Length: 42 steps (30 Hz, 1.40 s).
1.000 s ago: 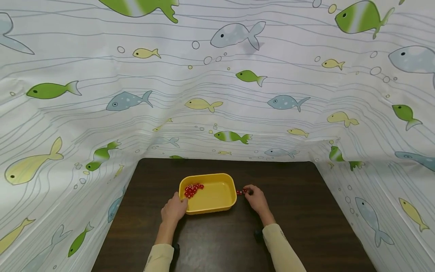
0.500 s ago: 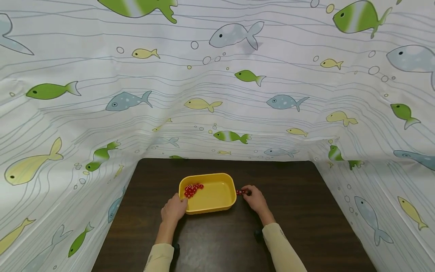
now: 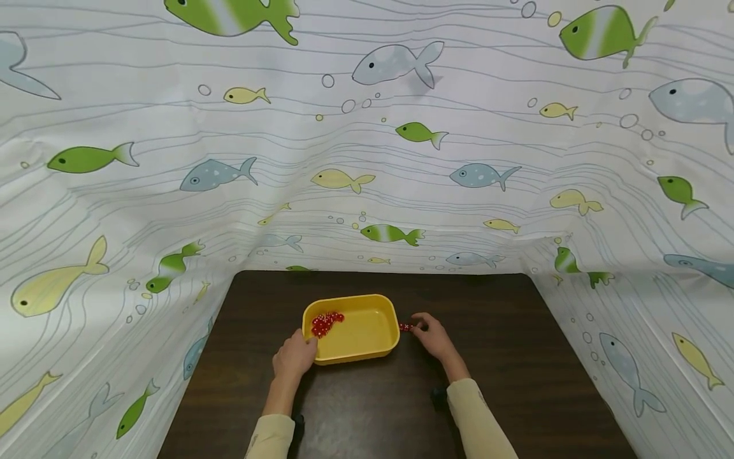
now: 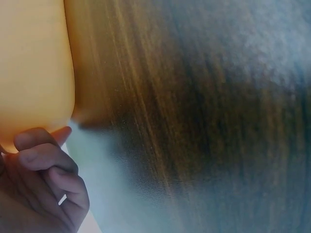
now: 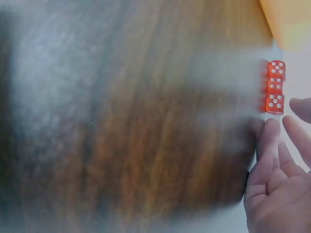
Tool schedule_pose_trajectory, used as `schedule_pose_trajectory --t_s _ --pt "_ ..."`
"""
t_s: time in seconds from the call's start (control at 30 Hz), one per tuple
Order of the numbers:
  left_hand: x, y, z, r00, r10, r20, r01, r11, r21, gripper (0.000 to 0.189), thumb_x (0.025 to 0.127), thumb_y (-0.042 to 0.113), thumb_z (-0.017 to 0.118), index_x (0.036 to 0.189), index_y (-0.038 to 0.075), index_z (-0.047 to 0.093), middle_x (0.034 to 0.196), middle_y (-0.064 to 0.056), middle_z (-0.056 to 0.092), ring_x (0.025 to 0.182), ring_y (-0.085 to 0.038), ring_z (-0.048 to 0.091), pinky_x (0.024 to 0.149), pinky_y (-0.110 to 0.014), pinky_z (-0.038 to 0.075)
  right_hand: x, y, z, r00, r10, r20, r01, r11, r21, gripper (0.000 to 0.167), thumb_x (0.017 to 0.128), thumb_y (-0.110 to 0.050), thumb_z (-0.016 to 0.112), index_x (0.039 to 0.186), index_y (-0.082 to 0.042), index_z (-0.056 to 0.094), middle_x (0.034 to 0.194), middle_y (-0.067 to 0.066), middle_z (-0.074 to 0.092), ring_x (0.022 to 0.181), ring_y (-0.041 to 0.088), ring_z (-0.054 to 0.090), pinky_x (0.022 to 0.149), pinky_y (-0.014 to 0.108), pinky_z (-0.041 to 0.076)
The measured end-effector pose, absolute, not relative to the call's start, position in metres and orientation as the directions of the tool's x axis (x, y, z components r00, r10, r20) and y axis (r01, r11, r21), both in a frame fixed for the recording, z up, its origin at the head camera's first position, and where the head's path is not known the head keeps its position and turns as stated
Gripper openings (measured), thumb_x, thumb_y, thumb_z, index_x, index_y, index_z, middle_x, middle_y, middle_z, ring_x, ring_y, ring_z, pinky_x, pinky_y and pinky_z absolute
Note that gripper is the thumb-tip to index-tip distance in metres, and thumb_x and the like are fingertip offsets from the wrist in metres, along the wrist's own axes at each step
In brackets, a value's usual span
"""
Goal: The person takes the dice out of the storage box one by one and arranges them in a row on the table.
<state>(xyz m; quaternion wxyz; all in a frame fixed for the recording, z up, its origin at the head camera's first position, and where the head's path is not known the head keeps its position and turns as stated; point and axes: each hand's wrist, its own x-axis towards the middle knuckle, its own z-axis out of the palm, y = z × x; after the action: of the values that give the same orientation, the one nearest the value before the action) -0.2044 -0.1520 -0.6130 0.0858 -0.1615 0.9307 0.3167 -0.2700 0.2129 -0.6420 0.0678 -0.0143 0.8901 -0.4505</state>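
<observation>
A yellow plastic tray [image 3: 367, 335] stands on the dark table, with a heap of red dice [image 3: 325, 322] at its left end. My left hand [image 3: 294, 355] grips the tray's left end, thumb over the rim and fingers curled against the outer wall [image 4: 36, 73]. Beyond the right end, a short row of red dice [image 3: 405, 327] lies on the table. The right wrist view shows three dice [image 5: 275, 86] lined up, white pips facing the camera. My right hand [image 3: 432, 336] is at the row's outer end, its fingertips just short of the last die and nothing between them.
The dark wood-grain table [image 3: 367, 408] runs back to a white fish-print sheet [image 3: 344, 140], which rises behind it and along both sides. Dark wrist cameras show at both cuffs, the right camera [image 3: 439, 396] close over the tabletop.
The row's outer end sits slightly nearer the tray than a second ago, with my right fingertips now a little off it. My left hand and the tray keep their place.
</observation>
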Motion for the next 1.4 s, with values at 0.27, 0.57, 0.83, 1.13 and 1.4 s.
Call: schedule_pose_trajectory --t_s 0.27,0.57,0.83,1.13,1.4 --pt "-0.206 -0.152 -0.615 -0.933 -0.253 -0.258 -0.357 0.75 0.556 0.055 0.106 0.034 0.051 0.141 -0.008 0.056 0.11 -0.022 0.071 0.083 -0.031 0.064 0.083 -0.057 0.052 -0.268 0.207 -0.64 -0.995 0.08 -0.066 0.1 0.564 -0.819 0.032 0.109 -0.016 0.054 0.137 -0.009 0.068 0.127 0.016 0.068 0.086 0.023 0.057 0.076 0.038 0.046" --pt "-0.206 -0.154 -0.617 -0.936 -0.247 -0.252 -0.349 0.753 0.558 0.054 0.105 0.033 0.051 0.14 -0.008 0.056 0.098 -0.017 0.069 0.078 -0.029 0.06 0.079 -0.052 0.05 -0.269 0.176 -0.62 -0.985 0.13 0.11 -0.016 0.57 -0.821 0.033 0.107 -0.019 0.062 0.14 -0.016 0.065 0.117 0.007 0.069 0.073 0.018 0.055 0.068 0.033 0.048" --pt "-0.207 -0.154 -0.617 -0.935 -0.243 -0.259 -0.35 0.756 0.553 0.053 0.105 0.034 0.051 0.136 -0.008 0.056 0.091 -0.015 0.064 0.075 -0.029 0.058 0.074 -0.048 0.047 -0.271 0.137 -0.599 -0.989 -0.05 0.137 -0.138 0.622 -0.771 0.027 0.104 -0.022 0.07 0.13 -0.017 0.072 0.105 -0.001 0.072 0.073 0.016 0.056 0.067 0.031 0.048" --pt "-0.207 -0.153 -0.615 -0.934 -0.236 -0.266 -0.347 0.768 0.538 0.057 0.105 0.035 0.051 0.14 -0.01 0.052 0.092 -0.016 0.064 0.075 -0.029 0.057 0.074 -0.048 0.048 -0.273 0.093 -0.597 -0.988 -0.131 0.087 -0.152 0.645 -0.749 0.028 0.103 -0.022 0.071 0.131 -0.018 0.072 0.105 -0.004 0.07 0.074 0.013 0.055 0.071 0.03 0.049" --pt "-0.206 -0.152 -0.616 -0.931 -0.24 -0.276 -0.357 0.76 0.544 0.057 0.105 0.034 0.051 0.141 -0.01 0.051 0.091 -0.015 0.062 0.075 -0.029 0.057 0.073 -0.047 0.046 -0.275 0.068 -0.602 -0.985 -0.164 0.046 -0.147 0.682 -0.717 0.027 0.102 -0.021 0.072 0.128 -0.015 0.073 0.099 -0.002 0.068 0.075 0.014 0.055 0.07 0.031 0.048"
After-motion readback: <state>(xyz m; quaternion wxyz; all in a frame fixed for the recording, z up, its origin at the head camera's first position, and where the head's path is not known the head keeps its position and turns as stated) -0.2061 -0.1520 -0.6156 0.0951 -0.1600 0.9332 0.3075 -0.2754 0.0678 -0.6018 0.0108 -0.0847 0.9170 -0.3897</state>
